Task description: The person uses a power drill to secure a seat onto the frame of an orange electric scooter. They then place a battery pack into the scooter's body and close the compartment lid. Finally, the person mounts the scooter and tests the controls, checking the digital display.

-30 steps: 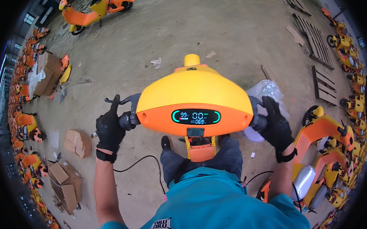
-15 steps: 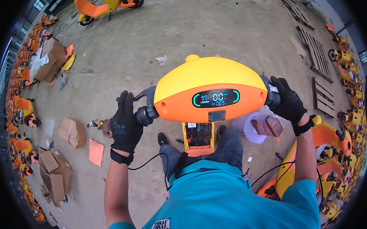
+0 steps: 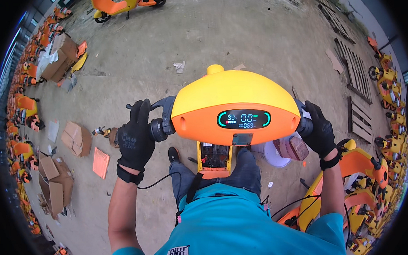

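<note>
In front of me is a scooter's handlebar with a yellow-and-orange cover [image 3: 234, 92] and a lit dash display [image 3: 243, 119]. My left hand [image 3: 136, 141], in a black glove, is closed round the left grip [image 3: 158, 129], its fingers reaching over the brake lever [image 3: 160, 103]. My right hand [image 3: 320, 131], gloved too, is closed on the right grip [image 3: 305, 126]; its fingertips lie near the cover's right end. Below the cover, between my legs, an open yellow-framed compartment [image 3: 215, 155] shows dark parts and wiring.
A white bucket [image 3: 273, 155] with a reddish-brown box-shaped item [image 3: 295, 147] stands right of my legs. Close on my right are orange-and-yellow scooters [image 3: 360, 164]. Cardboard boxes [image 3: 57, 182] and an orange panel [image 3: 101, 162] lie at left. Wooden pallets [image 3: 352, 70] lie far right.
The surroundings have turned slightly clockwise in view, and the handlebar tilts a little lower on its right side. My right hand sits lower in the picture. Both hands remain on the grips.
</note>
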Available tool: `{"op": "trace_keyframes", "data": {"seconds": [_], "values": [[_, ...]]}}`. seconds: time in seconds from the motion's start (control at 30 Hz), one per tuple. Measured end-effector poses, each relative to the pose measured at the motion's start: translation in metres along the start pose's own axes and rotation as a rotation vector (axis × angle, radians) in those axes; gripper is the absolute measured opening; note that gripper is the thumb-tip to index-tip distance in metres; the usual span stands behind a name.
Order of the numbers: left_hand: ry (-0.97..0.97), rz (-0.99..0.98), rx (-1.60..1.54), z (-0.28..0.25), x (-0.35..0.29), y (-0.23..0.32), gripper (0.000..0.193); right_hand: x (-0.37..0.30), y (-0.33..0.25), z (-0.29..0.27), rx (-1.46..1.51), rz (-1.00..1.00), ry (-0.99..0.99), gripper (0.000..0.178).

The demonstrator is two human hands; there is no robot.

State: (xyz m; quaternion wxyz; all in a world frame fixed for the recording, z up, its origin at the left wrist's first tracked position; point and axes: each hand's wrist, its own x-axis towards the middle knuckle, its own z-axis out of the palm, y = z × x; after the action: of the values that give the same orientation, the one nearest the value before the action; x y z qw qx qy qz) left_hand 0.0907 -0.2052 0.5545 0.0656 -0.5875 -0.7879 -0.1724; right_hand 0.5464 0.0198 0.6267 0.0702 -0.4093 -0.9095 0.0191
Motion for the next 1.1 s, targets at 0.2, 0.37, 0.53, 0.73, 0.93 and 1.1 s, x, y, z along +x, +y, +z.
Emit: {"op": "trace_keyframes", "data": {"seconds": [0.2, 0.37, 0.53, 0.73, 0.93, 1.1], "values": [[0.034, 0.001, -0.024, 0.002, -0.008, 0.000, 0.085, -0.008, 0.001, 0.005, -0.032, 0.000, 0.061, 0.077], [0.039, 0.005, -0.023, 0.000, -0.014, 0.002, 0.084, -0.016, -0.002, 0.011, -0.043, 0.037, 0.062, 0.076], [0.037, -0.013, -0.002, -0.006, -0.010, 0.007, 0.088, -0.019, -0.012, -0.001, -0.031, 0.047, 0.095, 0.069], [0.041, 0.005, -0.017, 0.007, 0.005, 0.007, 0.068, -0.008, 0.002, 0.013, -0.045, 0.042, 0.129, 0.069], [0.021, -0.028, 0.017, 0.021, 0.074, 0.000, 0.067, 0.059, 0.027, 0.017, -0.037, 0.008, 0.158, 0.070], [-0.005, -0.039, 0.057, 0.039, 0.140, -0.009, 0.081, 0.118, 0.048, 0.029, -0.063, 0.059, 0.169, 0.069]]}}
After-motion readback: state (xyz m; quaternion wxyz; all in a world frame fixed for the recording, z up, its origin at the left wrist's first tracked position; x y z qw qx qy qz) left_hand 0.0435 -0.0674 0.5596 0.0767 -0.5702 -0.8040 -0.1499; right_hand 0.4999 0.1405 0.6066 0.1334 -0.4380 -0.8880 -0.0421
